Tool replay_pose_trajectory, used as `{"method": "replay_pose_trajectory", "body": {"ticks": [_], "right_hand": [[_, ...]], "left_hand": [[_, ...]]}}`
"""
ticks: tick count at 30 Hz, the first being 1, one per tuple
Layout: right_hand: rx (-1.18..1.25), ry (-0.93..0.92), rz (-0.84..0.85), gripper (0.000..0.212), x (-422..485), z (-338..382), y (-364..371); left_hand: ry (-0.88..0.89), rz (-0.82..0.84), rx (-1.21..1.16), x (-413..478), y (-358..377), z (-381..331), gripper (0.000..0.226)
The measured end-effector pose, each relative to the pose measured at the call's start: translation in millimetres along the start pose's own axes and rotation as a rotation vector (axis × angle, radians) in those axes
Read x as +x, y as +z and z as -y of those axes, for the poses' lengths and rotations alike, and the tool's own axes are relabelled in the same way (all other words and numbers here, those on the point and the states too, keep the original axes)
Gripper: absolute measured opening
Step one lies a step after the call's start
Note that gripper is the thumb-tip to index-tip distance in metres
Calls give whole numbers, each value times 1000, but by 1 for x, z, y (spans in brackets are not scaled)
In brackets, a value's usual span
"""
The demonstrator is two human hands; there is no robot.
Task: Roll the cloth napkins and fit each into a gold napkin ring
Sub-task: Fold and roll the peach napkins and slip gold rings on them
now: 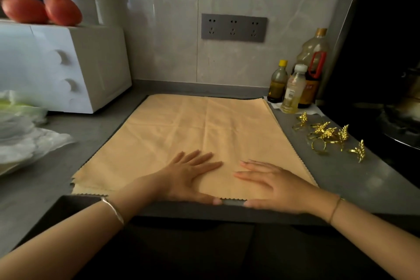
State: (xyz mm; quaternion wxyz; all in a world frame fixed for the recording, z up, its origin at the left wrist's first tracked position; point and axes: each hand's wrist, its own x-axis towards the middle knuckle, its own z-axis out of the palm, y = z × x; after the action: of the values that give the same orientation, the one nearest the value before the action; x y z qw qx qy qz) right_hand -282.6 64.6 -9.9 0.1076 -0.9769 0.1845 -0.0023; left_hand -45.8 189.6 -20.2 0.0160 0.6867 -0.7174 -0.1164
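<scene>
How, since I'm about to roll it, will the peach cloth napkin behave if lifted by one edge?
Probably floppy: the peach cloth napkin shows soft creases and lies limp on the grey counter. Likely light and apt to slide; the left hand and right hand press it.

Peach cloth napkin [204,129] spread flat on grey countertop [95,129], zigzag edges, fold creases showing. Left hand [188,174] and right hand [276,185] lie palm-down on the napkin's near edge, fingers straight, thumbs along the hem, tips nearly meeting. Right of the napkin: loose cluster of gold leaf napkin rings [327,136]. At its far-right corner: oil bottles [293,88]. Left of it: white countertop oven [68,66].
</scene>
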Motion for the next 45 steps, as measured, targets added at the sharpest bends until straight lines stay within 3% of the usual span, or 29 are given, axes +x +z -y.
{"method": "replay_pose_trajectory", "body": {"ticks": [9, 14, 20, 23, 29, 34, 36, 39, 42, 45], "right_hand": [[-99, -101, -177, 42, -8, 14, 0], [-95, -152, -234, 42, -9, 19, 1], [-126, -58, -208, 40, -4, 15, -5], [-161, -36, -171, 32, 1, 12, -10], [50, 109, -257, 25, 4, -13, -30], [146, 108, -17, 23, -7, -25, -47], [195, 93, 32, 36, -14, -28, -56], [277, 68, 248, 32, -22, -29, -74], [389, 128, 520, 28, -24, -26, -92], [419, 129, 621, 27, -14, -30, -108]], "left_hand": [[41, -99, -74, -9, -4, -5, 75], [41, -106, -107, -15, -10, -9, 73], [1, -173, -154, -29, -16, -10, 53], [-16, -168, -70, -36, -19, -4, 43], [-135, -167, -39, -39, -39, 9, 33], [-180, -153, -115, -31, -60, 9, 30], [-200, -39, -190, -31, -70, 4, 29], [-286, 163, -269, -33, -88, -6, 27], [-425, 368, -223, -37, -104, -13, 40], [-426, 467, -244, -36, -119, -4, 37]]}}
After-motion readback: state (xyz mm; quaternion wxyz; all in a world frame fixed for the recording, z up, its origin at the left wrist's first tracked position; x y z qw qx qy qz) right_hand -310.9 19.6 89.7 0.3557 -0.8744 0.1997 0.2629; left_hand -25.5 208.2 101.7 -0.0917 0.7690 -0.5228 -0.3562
